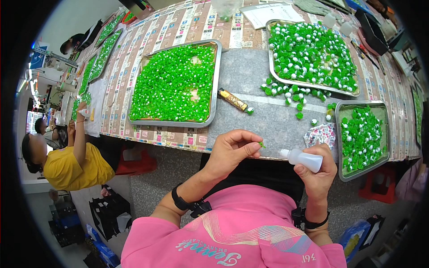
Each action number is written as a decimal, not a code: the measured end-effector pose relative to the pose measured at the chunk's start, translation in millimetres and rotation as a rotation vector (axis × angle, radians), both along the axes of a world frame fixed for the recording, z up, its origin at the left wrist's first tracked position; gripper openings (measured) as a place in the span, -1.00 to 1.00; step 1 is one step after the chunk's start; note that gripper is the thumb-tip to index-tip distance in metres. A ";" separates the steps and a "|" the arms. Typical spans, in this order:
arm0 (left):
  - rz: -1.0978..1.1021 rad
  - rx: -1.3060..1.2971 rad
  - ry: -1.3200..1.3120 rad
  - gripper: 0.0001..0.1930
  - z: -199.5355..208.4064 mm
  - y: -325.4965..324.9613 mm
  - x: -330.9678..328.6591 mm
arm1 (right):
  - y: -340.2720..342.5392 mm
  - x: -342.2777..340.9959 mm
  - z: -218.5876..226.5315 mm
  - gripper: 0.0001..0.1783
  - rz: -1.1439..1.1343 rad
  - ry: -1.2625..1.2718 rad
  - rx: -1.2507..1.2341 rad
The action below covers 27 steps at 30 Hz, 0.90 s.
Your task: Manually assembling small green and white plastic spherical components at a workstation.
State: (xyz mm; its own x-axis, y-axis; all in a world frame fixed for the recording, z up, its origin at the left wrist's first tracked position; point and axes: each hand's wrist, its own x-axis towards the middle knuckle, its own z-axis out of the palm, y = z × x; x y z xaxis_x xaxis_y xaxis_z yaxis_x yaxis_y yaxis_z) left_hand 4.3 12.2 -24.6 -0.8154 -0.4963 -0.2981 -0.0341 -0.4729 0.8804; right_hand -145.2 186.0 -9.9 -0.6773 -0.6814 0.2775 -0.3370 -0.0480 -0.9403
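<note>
Your left hand [232, 149] was raised just in front of the near table edge, its thumb and forefinger pinched closed on one tiny green plastic piece [262, 144], the other fingers curled loosely in. Your right hand [318, 172] was wrapped shut around a small white squeeze bottle [304, 159], which lay tilted with its nozzle pointing left toward the green piece, near it but not touching. On the grey felt mat [250, 76] beyond your hands, a large shallow metal tray [215, 80] to the left was heaped with small green pieces; a second metal tray [272, 67], far right, held green pieces with white tips, and a few of those lay spilled loose [292, 94] on the mat just below it. A smaller metal tray [339, 134] at the near right held more of them. Between the two big trays lay a narrow gold-and-black wrapped stick [232, 99]. A crumpled floral cloth [321, 134] sat just left of the small tray. At the far left, a person in a yellow shirt [71, 167] sat at the same table.
</note>
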 end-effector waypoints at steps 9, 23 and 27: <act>-0.013 0.042 -0.005 -0.85 -1.1 -0.5 -0.1 | -1.4 2.0 3.7 -0.55 -0.036 -0.078 -0.029; -0.060 0.044 -0.040 -0.78 -1.3 -2.8 -1.4 | -5.1 4.2 0.2 -0.54 -0.059 -0.063 -0.034; -0.066 0.034 -0.047 -0.78 -1.4 -3.1 -1.7 | -5.5 4.6 0.4 -0.54 -0.066 -0.056 -0.036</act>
